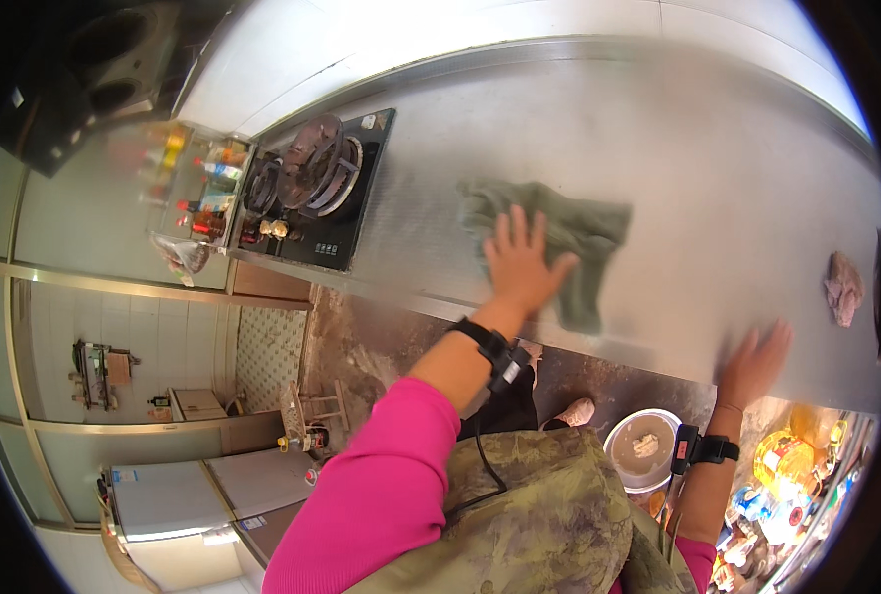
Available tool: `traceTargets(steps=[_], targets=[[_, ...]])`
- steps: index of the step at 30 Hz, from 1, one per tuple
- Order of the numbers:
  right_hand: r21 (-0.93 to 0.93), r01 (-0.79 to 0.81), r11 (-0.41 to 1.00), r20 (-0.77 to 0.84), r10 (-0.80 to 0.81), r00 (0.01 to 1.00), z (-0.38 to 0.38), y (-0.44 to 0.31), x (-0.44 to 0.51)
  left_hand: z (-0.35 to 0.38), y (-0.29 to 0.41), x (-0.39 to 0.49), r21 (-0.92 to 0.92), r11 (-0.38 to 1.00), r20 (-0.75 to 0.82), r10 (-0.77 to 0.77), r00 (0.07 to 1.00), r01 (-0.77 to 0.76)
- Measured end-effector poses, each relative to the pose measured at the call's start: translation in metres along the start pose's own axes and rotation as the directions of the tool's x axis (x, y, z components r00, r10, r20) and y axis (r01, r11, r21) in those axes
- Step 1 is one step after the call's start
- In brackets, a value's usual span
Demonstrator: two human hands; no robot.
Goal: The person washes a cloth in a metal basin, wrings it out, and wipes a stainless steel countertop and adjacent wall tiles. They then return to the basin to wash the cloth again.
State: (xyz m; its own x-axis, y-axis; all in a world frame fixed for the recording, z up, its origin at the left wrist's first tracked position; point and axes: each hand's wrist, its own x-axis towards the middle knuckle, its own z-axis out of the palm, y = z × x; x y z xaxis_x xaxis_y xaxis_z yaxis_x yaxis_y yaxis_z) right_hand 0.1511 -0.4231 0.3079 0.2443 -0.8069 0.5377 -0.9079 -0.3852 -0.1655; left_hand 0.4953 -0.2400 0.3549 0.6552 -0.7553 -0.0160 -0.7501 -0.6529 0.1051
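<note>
Spread on the stainless steel countertop (678,148) is a dark green cloth (574,223), partly hanging at the counter's front edge. My left hand (522,267) presses flat on the cloth's left part, fingers apart. Further right, my right hand (756,364) rests with its palm toward the counter near the front edge, holding nothing that shows; it is slightly blurred. A crumpled pinkish-brown rag (844,289) lies beyond it at the counter's right end. Both wrists bear black straps with small devices.
A black gas stove (336,230) with a brown pan-like lid (310,162) stands at left, beside a rack of seasoning bottles (214,204). Below the counter stands a white bucket (641,449) of murky water. Oil bottles (782,460) are at lower right, a wooden stool (314,408) at lower left.
</note>
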Motion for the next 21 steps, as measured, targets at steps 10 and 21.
traceTargets(steps=[10, 21], targets=[[-0.089, -0.028, 0.996, 0.022, 0.03, 0.999, 0.007, 0.005, -0.006, 0.0, 0.005, -0.077, -0.138, 0.885, -0.106, 0.432, 0.895, -0.444], [0.017, -0.111, 0.994, 0.101, 0.109, 0.989, -0.014, -0.014, 0.0, -0.007, -0.068, -0.015, 0.123, 0.979, 0.103, -0.176, 0.979, 0.163]])
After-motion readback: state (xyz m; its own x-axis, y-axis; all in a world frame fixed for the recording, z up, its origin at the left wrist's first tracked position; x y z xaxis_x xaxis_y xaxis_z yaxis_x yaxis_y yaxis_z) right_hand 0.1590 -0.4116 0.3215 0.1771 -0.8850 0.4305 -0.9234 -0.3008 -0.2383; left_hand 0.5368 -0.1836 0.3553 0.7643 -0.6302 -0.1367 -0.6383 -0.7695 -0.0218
